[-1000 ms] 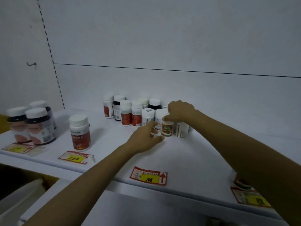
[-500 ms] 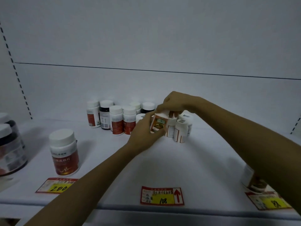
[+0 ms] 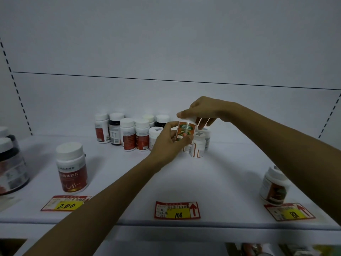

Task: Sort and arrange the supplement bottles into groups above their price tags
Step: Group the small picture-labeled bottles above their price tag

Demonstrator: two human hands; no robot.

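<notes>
A small bottle with an orange and green label (image 3: 185, 130) is lifted just above the cluster of small white-capped bottles (image 3: 133, 133) at the back of the shelf. My left hand (image 3: 168, 140) grips its body from the left. From above, my right hand (image 3: 200, 112) pinches its white cap. A white bottle with a red-lined label (image 3: 198, 145) stands right beneath them. Three price tags lie along the shelf front: 200 (image 3: 67, 202), 108 (image 3: 177, 210) and 88 (image 3: 289, 212).
A large red-labelled bottle (image 3: 72, 168) stands above the 200 tag. Dark jars (image 3: 10, 161) sit at the far left edge. One dark-labelled bottle (image 3: 274, 185) stands above the 88 tag. The white shelf (image 3: 212, 182) has a front lip below the tags.
The camera has swung right and closer. Both hands have raised the orange and green bottle off the shelf and turned it more upright.
</notes>
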